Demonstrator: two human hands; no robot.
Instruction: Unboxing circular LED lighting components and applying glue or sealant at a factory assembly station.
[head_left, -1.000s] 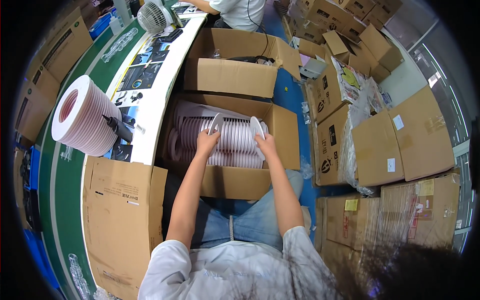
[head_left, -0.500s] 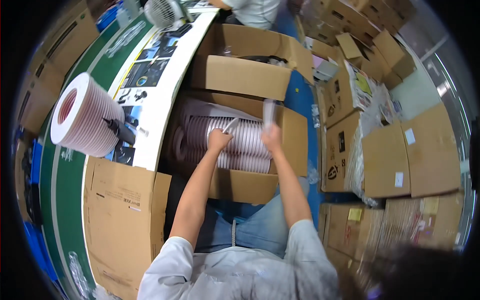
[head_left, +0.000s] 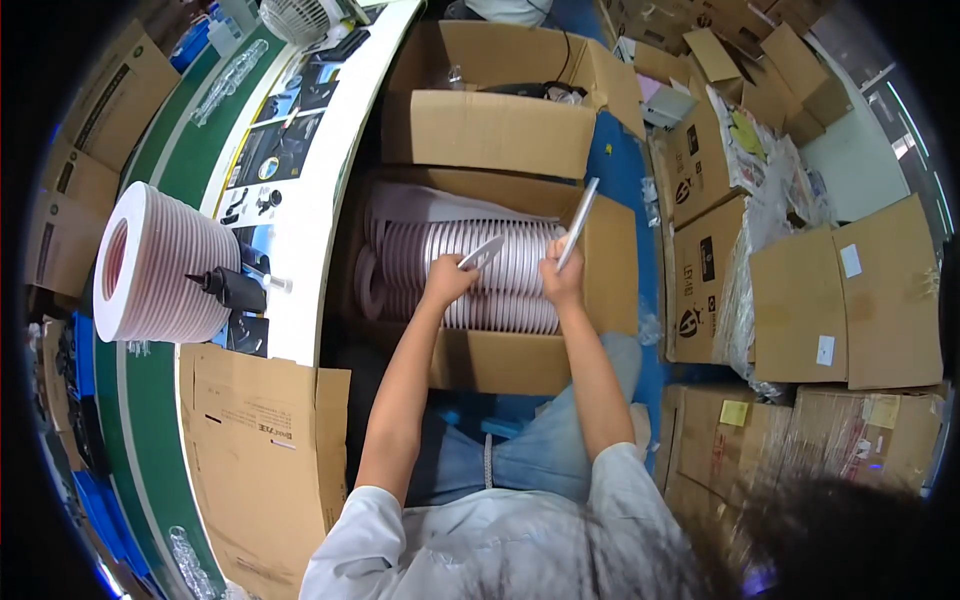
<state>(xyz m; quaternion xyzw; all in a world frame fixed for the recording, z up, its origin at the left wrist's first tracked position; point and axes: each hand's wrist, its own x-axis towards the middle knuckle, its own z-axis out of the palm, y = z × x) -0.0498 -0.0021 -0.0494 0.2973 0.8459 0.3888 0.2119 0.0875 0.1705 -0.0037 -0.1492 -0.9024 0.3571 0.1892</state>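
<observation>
Left grip (head_left: 452, 278) closed, thumb and fingers pinching the near edge of a thin white disc (head_left: 484, 253); right grip (head_left: 562, 277) closed too, on the near end of a second disc (head_left: 577, 222), almost edge-on, its far end leaning right. Both are held over rows of discs (head_left: 480, 308) packed in the open box (head_left: 500, 362). Light rim pinch suits this, I'd say: no bending, no scraping neighbours. Farther left, a big stack (head_left: 180, 265) sits by the white surface (head_left: 345, 130).
</observation>
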